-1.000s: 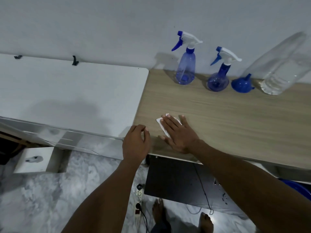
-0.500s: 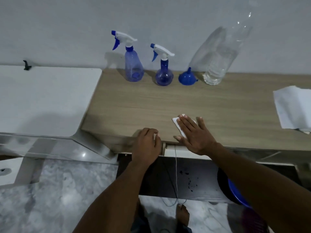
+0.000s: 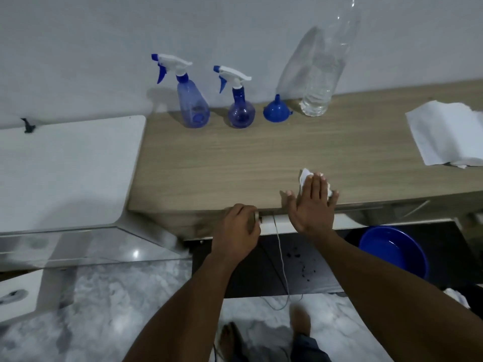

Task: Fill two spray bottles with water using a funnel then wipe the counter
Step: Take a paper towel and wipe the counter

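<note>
Two blue spray bottles stand by the wall, a tall one (image 3: pixel 193 105) and a round one (image 3: pixel 241 113), both with white trigger heads on. A blue funnel (image 3: pixel 276 111) sits upside down to their right, beside a large clear water bottle (image 3: pixel 322 82). My right hand (image 3: pixel 311 205) lies flat at the front edge of the wooden counter (image 3: pixel 235 163), pressing a small white tissue (image 3: pixel 304 177) onto it. My left hand (image 3: pixel 239 228) is curled against the counter's front edge, fingers closed; whether it holds anything is hidden.
A stack of white tissues (image 3: pixel 447 137) lies at the counter's right end. A white table (image 3: pixel 65 173) adjoins on the left. Below the counter sit a blue basin (image 3: pixel 392 249) and a dark panel with a hanging cord (image 3: pixel 281 257). My bare feet show on the marble floor.
My right hand has slid the tissue rightward along the counter's front edge. My left hand followed along the edge. The view shifted right, bringing the tissue stack and basin in.
</note>
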Demonstrator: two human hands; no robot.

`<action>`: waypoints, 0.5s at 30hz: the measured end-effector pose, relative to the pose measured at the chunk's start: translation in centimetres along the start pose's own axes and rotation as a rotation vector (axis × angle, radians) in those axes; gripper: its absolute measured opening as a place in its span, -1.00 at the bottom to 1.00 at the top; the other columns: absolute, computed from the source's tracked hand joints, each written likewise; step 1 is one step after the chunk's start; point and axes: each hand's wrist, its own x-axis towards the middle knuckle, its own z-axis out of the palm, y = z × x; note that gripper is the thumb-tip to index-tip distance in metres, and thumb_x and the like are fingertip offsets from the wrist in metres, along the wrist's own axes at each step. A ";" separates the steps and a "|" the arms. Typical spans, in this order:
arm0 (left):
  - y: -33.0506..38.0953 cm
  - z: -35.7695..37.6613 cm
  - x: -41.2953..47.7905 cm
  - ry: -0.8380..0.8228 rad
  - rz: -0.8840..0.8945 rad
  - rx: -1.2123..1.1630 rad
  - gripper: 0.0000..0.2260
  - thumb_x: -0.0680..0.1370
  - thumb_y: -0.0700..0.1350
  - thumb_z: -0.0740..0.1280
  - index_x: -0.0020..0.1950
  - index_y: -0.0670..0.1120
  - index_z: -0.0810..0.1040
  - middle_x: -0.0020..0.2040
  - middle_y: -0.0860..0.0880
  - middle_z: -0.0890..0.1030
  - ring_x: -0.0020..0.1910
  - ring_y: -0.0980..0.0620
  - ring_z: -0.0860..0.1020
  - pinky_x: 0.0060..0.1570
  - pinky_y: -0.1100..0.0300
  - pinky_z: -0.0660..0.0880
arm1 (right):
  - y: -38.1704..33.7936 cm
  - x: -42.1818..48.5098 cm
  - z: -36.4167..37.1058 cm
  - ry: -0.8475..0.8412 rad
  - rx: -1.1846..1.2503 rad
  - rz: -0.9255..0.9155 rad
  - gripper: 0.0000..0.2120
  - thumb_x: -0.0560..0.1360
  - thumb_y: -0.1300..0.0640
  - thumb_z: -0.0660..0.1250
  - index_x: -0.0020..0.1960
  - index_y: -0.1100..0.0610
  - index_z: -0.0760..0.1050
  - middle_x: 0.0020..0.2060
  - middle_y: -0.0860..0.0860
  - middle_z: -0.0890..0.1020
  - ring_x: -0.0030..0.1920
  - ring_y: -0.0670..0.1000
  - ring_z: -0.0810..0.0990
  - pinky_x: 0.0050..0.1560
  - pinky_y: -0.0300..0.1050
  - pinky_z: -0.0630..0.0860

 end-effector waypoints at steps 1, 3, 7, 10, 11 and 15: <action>-1.3 -0.8 -0.5 0.006 -0.006 0.001 -0.72 0.55 -0.02 0.35 0.25 -0.01 0.57 0.17 0.02 0.60 0.12 -0.01 0.56 0.09 0.04 0.55 | -1.0 -0.3 0.4 0.005 0.011 0.032 -0.18 0.58 -0.34 -0.28 0.61 0.24 -0.11 0.61 0.16 -0.07 0.60 0.11 -0.20 0.53 0.29 -0.22; -4.0 -2.5 -1.5 0.027 -0.036 0.003 -0.72 0.56 -0.02 0.35 0.25 -0.01 0.58 0.17 0.01 0.60 0.11 -0.01 0.57 0.08 0.06 0.56 | -2.9 -0.8 1.2 -0.002 0.032 0.078 -0.17 0.58 -0.35 -0.24 0.60 0.25 -0.13 0.61 0.17 -0.10 0.60 0.11 -0.22 0.53 0.29 -0.24; -9.5 -5.6 -3.4 0.054 -0.069 0.031 -0.72 0.56 -0.02 0.35 0.25 -0.04 0.59 0.16 -0.04 0.62 0.10 -0.03 0.59 0.03 0.05 0.59 | -7.8 -2.0 2.8 0.006 0.027 0.108 -0.17 0.58 -0.33 -0.19 0.60 0.27 -0.13 0.60 0.19 -0.09 0.60 0.14 -0.20 0.54 0.29 -0.20; -12.9 -7.7 -4.6 0.075 -0.091 0.034 -0.72 0.56 -0.02 0.34 0.25 -0.05 0.59 0.15 -0.07 0.63 0.08 -0.06 0.61 0.01 0.00 0.60 | -13.4 -3.0 4.3 0.000 0.004 0.055 -0.17 0.59 -0.32 -0.18 0.60 0.29 -0.10 0.60 0.21 -0.04 0.61 0.16 -0.15 0.54 0.29 -0.16; -13.8 -8.5 -5.0 0.086 -0.105 0.038 -0.72 0.56 -0.03 0.35 0.25 -0.05 0.59 0.15 -0.07 0.62 0.08 -0.07 0.61 0.00 0.01 0.60 | -15.4 -3.3 4.9 -0.016 0.000 0.032 -0.17 0.58 -0.32 -0.19 0.60 0.29 -0.10 0.60 0.21 -0.04 0.61 0.15 -0.16 0.54 0.28 -0.17; -17.6 -10.9 -6.7 0.114 -0.182 0.080 -0.75 0.55 -0.02 0.34 0.20 -0.06 0.59 0.12 -0.04 0.61 0.07 -0.05 0.59 -0.03 0.04 0.59 | -24.0 -4.8 7.2 -0.102 -0.002 -0.118 -0.18 0.59 -0.31 -0.19 0.60 0.28 -0.15 0.60 0.19 -0.10 0.60 0.13 -0.22 0.55 0.22 -0.24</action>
